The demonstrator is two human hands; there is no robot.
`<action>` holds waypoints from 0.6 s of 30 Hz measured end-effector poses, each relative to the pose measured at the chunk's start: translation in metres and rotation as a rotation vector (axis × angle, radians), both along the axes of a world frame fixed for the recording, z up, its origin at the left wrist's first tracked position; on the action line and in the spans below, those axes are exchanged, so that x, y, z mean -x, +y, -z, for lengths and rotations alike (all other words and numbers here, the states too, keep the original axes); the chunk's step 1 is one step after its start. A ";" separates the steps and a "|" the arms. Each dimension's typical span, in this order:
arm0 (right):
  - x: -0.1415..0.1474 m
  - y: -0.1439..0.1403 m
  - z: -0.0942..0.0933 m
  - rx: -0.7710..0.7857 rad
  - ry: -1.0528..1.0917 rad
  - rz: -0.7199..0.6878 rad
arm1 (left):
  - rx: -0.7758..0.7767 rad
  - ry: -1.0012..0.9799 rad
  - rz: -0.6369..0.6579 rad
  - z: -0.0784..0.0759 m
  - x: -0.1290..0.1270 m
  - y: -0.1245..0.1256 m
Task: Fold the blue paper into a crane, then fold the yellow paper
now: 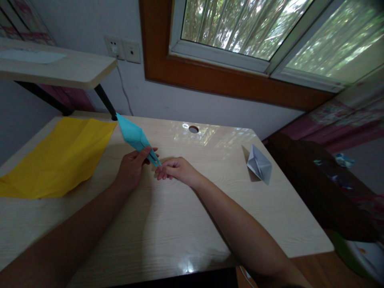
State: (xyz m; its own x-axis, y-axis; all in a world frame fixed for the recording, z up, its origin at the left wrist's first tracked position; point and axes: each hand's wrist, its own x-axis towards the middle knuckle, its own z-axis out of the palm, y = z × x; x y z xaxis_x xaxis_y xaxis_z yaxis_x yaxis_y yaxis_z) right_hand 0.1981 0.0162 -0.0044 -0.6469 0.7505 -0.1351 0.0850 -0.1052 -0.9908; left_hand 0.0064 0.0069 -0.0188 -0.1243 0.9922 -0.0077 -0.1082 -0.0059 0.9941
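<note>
The blue folded paper [132,135] lies right of the yellow sheet [66,158] — its long axis slants, far end near the sheet's far corner. Your left hand [131,165], nearer the sheet, grips it; your right hand [176,170] pinches the narrow tip.

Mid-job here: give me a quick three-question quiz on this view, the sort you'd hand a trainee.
1. Which colour is the folded paper held by the left hand and the right hand?
A) yellow
B) blue
C) red

2. True or false: the yellow sheet lies on the desk, to the left of both hands in the picture.

3. Fill in the blank: in the picture, the grey folded piece sits near the desk's ____ edge.

Key:
1. B, blue.
2. True.
3. right.
</note>
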 end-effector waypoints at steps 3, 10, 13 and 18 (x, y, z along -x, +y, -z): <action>0.000 0.000 0.000 -0.002 0.001 0.005 | 0.005 0.069 -0.023 -0.004 0.002 -0.001; 0.000 0.001 0.003 -0.036 0.017 0.024 | -0.004 0.182 -0.075 -0.007 0.004 -0.003; 0.000 0.001 0.003 -0.038 0.009 0.040 | -0.001 0.160 -0.086 -0.007 0.002 -0.003; 0.001 -0.001 0.003 -0.028 0.014 0.070 | 0.033 0.234 -0.048 -0.016 -0.001 -0.007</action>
